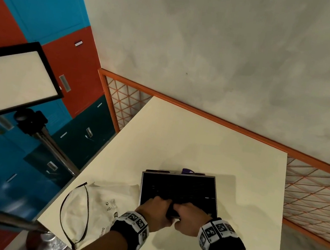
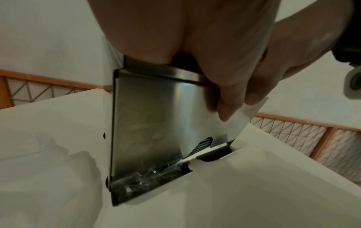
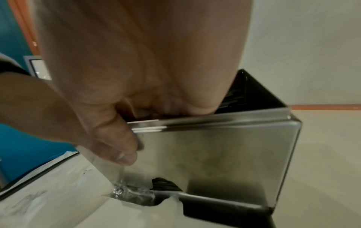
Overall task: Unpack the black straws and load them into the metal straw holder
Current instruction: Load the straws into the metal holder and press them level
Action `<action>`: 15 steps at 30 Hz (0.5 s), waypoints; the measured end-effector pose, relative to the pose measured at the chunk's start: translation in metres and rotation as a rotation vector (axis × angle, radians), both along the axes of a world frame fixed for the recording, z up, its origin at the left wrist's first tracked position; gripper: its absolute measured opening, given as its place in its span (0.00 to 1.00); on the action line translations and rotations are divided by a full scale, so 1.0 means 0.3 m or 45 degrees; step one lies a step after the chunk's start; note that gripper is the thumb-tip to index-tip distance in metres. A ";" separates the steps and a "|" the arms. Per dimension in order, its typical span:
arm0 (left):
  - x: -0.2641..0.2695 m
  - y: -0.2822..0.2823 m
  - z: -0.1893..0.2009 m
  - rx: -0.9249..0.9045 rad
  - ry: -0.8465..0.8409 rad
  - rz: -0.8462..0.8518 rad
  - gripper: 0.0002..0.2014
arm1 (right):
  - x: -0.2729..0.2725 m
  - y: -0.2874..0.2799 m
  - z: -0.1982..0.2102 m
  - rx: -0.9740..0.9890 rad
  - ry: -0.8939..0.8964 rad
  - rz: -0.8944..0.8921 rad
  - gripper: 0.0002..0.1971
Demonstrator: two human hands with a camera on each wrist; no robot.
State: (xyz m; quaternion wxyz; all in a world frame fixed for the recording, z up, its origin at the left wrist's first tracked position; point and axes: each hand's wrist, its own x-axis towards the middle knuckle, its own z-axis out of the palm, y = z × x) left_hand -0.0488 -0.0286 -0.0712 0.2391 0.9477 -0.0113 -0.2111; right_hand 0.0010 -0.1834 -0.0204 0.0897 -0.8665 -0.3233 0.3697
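The metal straw holder [image 1: 141, 188] stands open-topped on the cream table [image 1: 200, 141], with black straws [image 1: 179, 189] lying inside. My left hand [image 1: 154, 210] and right hand [image 1: 190, 216] sit side by side at its near rim, fingers curled over the edge into the straws. In the wrist views the holder's steel wall [image 2: 152, 123] [image 3: 224, 146] faces the camera. A clear plastic wrapper [image 2: 242, 120] [image 3: 101, 166] hangs down its front, pinched between the thumbs and the wall. Straw ends [image 2: 201, 145] [image 3: 164, 184] show in the bottom slot.
A white drawstring bag [image 1: 98, 205] lies left of the holder. Something small and purple [image 1: 188, 171] peeks out behind it. A light panel [image 1: 9, 81] on a tripod stands off the table's left. An orange mesh railing [image 1: 312, 193] borders the far and right sides.
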 end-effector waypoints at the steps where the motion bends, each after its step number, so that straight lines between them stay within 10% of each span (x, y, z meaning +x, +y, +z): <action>1: -0.002 0.000 0.000 -0.029 -0.007 0.016 0.19 | 0.001 0.006 0.001 -0.030 -0.010 0.014 0.22; 15: -0.037 -0.010 -0.026 0.005 -0.015 0.082 0.23 | -0.027 0.004 -0.032 -0.205 -0.101 0.058 0.21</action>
